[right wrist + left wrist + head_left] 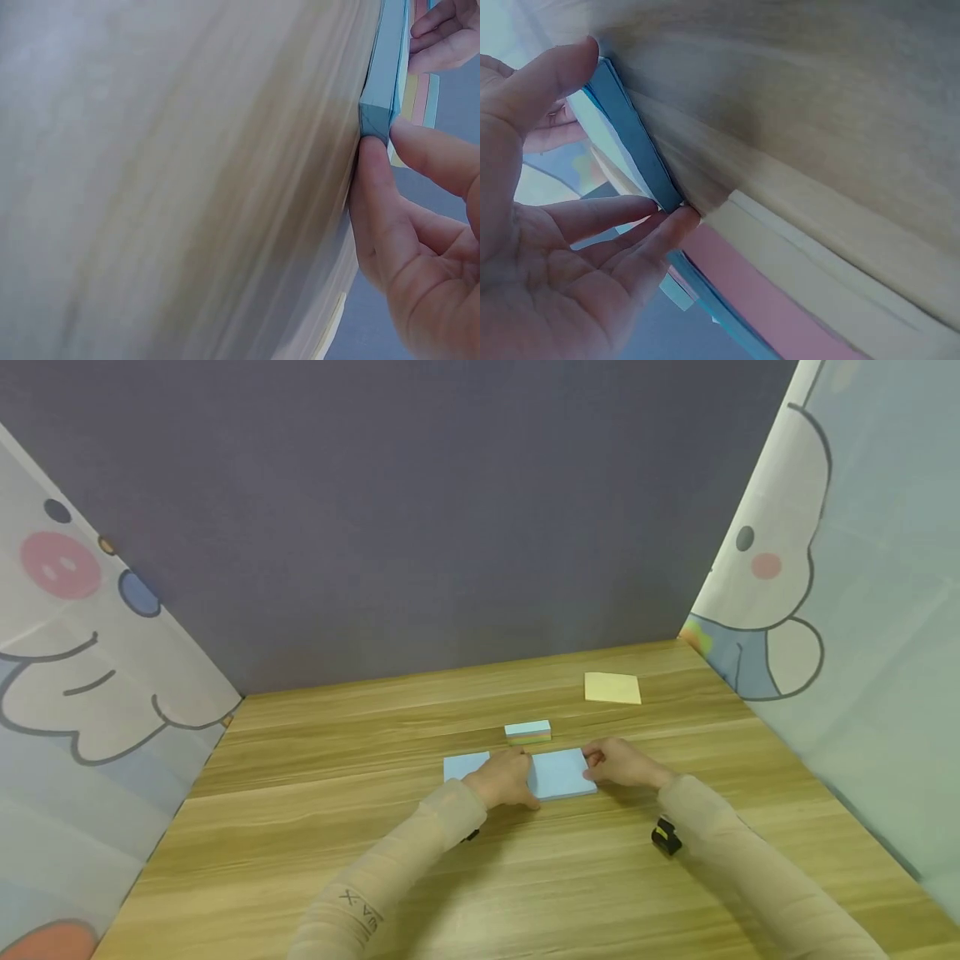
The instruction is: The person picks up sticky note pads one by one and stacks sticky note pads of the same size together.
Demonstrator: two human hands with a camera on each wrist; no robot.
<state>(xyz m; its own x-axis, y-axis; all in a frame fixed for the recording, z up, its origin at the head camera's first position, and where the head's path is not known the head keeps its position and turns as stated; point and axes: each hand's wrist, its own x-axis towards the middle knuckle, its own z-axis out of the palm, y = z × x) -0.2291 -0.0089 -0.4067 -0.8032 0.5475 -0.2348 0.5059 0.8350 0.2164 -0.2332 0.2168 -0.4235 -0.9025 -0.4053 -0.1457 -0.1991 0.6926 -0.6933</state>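
Note:
A light blue pad of sticky notes (561, 774) lies on the wooden table between my two hands. My left hand (508, 777) grips its left end, with the thumb at the near corner and fingertips at the far one. At the pad's right end, my right hand (618, 762) pinches the edge; the right wrist view shows thumb and finger at the corner of the blue pad (377, 109). Left of my left hand sits a thicker blue-topped stack (465, 765), partly covered by that hand. Its pink and cream layers (780, 285) show in the left wrist view.
Behind the pad stands a small layered block of notes (528, 732) with a pale blue top. A yellow square pad (612, 687) lies farther back on the right. A dark grey panel (450, 527) closes off the back, and printed cartoon curtains (862, 635) flank the table (315, 827).

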